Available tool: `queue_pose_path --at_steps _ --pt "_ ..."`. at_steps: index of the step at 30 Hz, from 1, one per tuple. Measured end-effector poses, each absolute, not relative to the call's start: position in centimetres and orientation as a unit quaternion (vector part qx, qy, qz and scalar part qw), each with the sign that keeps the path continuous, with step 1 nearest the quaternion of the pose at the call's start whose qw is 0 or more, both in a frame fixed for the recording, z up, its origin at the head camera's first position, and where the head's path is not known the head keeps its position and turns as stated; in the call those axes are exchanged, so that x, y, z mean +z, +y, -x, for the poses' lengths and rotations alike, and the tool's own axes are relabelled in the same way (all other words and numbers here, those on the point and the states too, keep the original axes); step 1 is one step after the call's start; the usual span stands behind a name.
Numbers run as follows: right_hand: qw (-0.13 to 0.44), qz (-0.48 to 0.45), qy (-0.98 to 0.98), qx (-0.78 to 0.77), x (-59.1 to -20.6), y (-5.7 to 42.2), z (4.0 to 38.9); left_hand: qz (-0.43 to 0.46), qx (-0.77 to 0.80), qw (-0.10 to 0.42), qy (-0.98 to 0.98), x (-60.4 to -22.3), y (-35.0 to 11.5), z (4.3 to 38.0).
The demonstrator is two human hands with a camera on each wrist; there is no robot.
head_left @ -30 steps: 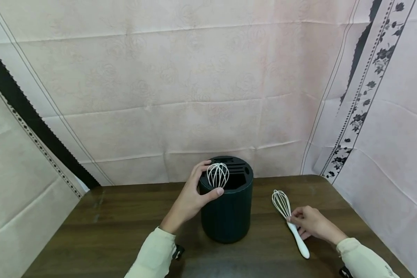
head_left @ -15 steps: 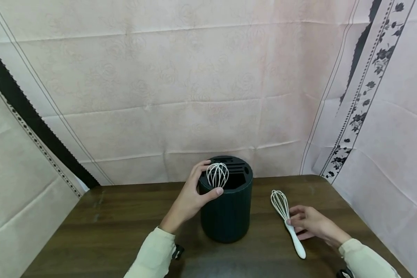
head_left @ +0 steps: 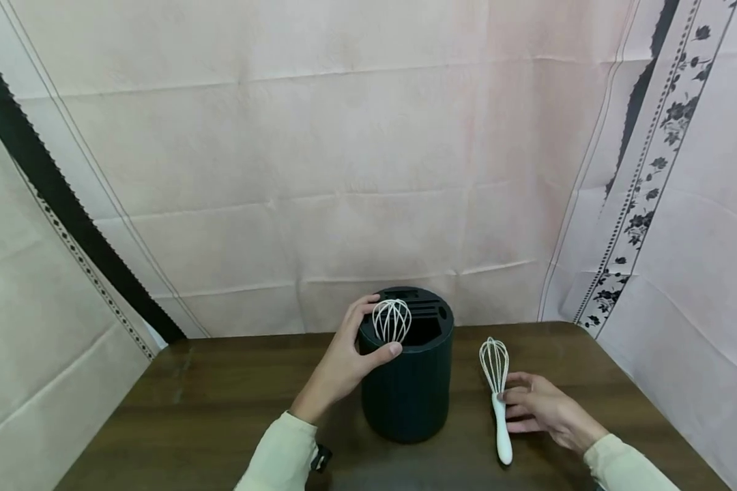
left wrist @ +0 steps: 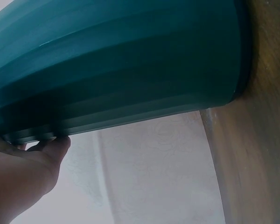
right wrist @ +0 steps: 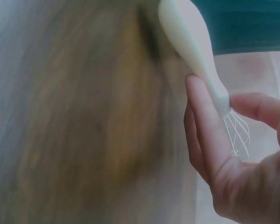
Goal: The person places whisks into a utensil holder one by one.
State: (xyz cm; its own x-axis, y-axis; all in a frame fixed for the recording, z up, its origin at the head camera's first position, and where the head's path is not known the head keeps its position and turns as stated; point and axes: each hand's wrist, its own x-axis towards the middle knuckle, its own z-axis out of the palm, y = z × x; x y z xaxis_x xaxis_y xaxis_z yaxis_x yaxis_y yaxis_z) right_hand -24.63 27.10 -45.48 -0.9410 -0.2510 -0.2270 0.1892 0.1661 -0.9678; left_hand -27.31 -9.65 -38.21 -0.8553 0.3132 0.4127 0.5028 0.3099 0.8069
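Observation:
A dark green utensil holder (head_left: 408,406) stands upright on the table, a slotted lid on top. Out of its front-left opening rises the wire head of a white whisk (head_left: 391,322); its handle is hidden inside. My left hand (head_left: 346,365) grips the holder's upper left side, thumb in front and fingers behind; in the left wrist view, the hand (left wrist: 25,175) lies against the ribbed wall. To the right, my right hand (head_left: 546,410) pinches a second white whisk (head_left: 501,429) near where handle meets wires. Its wires point away from me, as the whisk handle (right wrist: 189,37) shows close up.
The brown wooden table (head_left: 239,409) ends at a pale cloth wall (head_left: 344,204) just behind the holder. More cloth hangs at both sides, with a floral border (head_left: 639,211) on the right.
My right hand has shifted the whisk slightly left and turned it, so its handle now points almost straight toward me. The left hand keeps its grip on the holder. The head view has tilted slightly.

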Motion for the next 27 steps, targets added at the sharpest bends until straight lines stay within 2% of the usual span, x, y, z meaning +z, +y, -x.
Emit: queue_pose_path --at_steps 5,11,27 --pt "0.167 0.045 0.73 -0.662 -43.9 26.7 24.9 0.254 -0.532 0.102 -0.801 -38.1 -9.4 27.4" --pt "0.173 0.08 0.713 -0.675 -42.3 25.7 24.8 0.251 -0.534 0.093 -0.802 -38.4 -9.4 27.3" --pt "0.127 0.103 0.703 -0.692 -37.3 24.1 24.5 0.257 -0.539 0.089 -0.797 -38.6 -9.5 27.6"
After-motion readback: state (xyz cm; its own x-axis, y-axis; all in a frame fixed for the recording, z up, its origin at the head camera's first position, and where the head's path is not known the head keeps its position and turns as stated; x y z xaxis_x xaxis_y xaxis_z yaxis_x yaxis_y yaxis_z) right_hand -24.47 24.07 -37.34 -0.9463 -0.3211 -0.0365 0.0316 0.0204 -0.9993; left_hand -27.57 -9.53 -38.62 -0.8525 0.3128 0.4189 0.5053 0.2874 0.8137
